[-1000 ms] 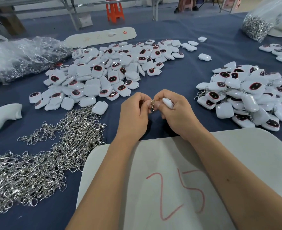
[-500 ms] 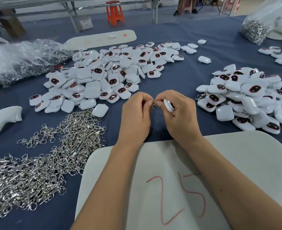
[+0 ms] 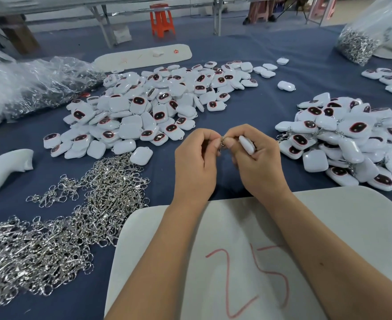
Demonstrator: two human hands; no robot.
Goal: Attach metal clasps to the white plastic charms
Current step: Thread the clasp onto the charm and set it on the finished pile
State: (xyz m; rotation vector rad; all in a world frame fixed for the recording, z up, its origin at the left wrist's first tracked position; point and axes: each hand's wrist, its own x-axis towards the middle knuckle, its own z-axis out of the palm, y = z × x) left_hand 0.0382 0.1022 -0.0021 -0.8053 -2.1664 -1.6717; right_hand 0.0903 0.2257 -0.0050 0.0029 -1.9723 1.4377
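Both hands stay pinching clasp; charm points away-left.

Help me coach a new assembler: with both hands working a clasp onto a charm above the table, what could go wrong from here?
1. The small metal clasp is pinched only at the fingertips of the left hand and right hand; it could slip and drop.
2. The white plastic charm is held edge-on in the right hand, so it may twist during threading.
3. A dropped clasp might vanish into the loose silver clasp pile.
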